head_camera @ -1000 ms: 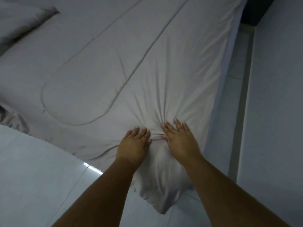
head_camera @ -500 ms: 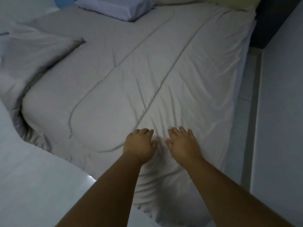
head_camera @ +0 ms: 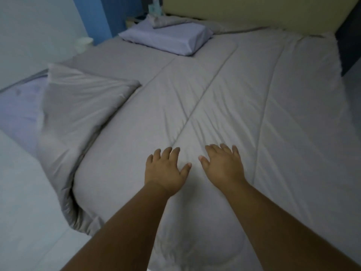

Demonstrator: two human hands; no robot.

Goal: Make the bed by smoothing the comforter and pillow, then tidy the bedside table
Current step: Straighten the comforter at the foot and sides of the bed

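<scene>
Nearest, the left hand (head_camera: 164,169) and right hand (head_camera: 222,167) lie palm-down, side by side on the grey comforter (head_camera: 254,94), fingers released and spread, gripping nothing. Soft, light and easily creased, it likely smooths best under flat sweeps, with its doubled-over corner (head_camera: 78,106) pinched at the edge. Farther off, a lilac pillow (head_camera: 168,39) rests by the headboard (head_camera: 254,12).

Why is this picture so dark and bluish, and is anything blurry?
Head view: dim room light with a bluish cast, no glare; the left hand and right hand look slightly soft; creases in the comforter cast gentle shadows; the bedside table is too dark to read.
</scene>
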